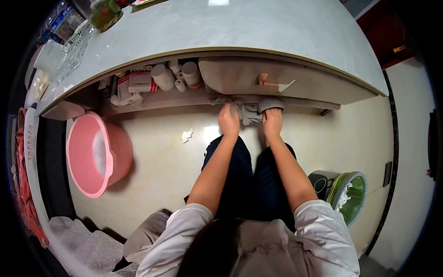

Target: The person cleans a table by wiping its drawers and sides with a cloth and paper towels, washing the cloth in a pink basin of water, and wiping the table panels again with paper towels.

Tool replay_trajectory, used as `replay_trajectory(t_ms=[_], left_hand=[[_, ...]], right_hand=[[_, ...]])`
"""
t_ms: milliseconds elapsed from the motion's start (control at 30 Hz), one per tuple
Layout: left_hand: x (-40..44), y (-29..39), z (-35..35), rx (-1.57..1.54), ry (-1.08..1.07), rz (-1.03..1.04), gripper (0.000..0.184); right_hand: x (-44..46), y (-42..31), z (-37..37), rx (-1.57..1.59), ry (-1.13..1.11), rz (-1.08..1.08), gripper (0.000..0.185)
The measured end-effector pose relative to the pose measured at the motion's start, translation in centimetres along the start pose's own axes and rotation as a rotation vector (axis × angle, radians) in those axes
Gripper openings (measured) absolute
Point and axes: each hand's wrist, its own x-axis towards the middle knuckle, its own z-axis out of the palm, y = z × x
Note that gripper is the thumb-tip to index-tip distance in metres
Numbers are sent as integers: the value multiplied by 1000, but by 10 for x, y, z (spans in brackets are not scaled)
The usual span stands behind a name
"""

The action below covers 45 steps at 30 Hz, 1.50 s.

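Where grey cloth point(249, 115) lies between, left hand point(229, 123) and right hand point(272, 123) pinch it — crumpled.

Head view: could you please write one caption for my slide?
Left hand and right hand hold grey cloth at a cabinet's lower edge, a pink basin on the floor.

A pale, glossy floor point(161, 159) is carrying a pink basin point(121, 150) at left, a crumpled white scrap point(187, 135) near the middle and a lined bin point(339, 188) at right. Above, an open shelf point(182, 98) is holding white bottles point(163, 77) and small boxes point(140, 81); a pale countertop point(230, 30) is supporting a clear jar point(105, 16).
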Motion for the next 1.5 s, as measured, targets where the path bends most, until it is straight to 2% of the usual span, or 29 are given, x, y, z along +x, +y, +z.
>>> replay_trajectory(t_ms=[133, 167, 233, 267, 333, 400, 467, 567, 733, 900, 1000, 1033, 1100, 1167, 1300, 1367, 1500], left_hand=[[1, 1, -7, -47, -11, -94, 24], [3, -3, -13, -41, 23, -134, 25], [10, -12, -31, -18, 130, -237, 30], [15, -17, -42, -3, 206, -301, 33], [29, -48, -55, 80, 400, -236, 39], [40, -50, -72, 182, 329, -150, 40], [42, -49, -77, 261, 246, -85, 40], [36, -51, -70, 306, 151, -29, 39], [12, -23, -48, 309, -117, 21, 43], [0, -11, -22, 230, -26, 2, 43], [-5, -1, -17, 257, -24, -49, 44], [-7, -6, -13, 300, -24, -54, 45], [-8, -3, -9, 277, 6, -56, 46], [-5, -6, -13, 236, -23, -50, 46], [-11, -2, -16, 219, -65, -6, 47], [-17, 4, -7, 222, -91, 1, 48], [-34, 36, 20, 218, -301, 124, 42]], right_hand=[[4, -12, -3, -2, 44, 12, 7], [7, -16, -3, 1, 55, -87, 13], [10, -39, 10, 54, -182, -194, 11], [12, -57, 22, 103, -158, -269, 11], [18, -101, 45, 183, -110, -328, 12], [23, -137, 58, 178, -220, -347, 14], [26, -157, 66, 190, -118, -341, 14], [26, -146, 62, 153, -109, -373, 13], [17, -91, 33, 26, -268, -280, 12], [11, -28, -1, -84, -135, -233, 16], [10, -41, 7, -25, -30, -174, 15], [11, -46, 14, 81, -18, -161, 13], [11, -64, 24, 107, -149, -305, 14], [14, -70, 28, 34, -52, -365, 19], [18, -37, 5, -19, -186, -295, 18], [16, -13, -7, -58, -138, -330, 19], [15, 40, -28, -80, -93, -311, 24]])
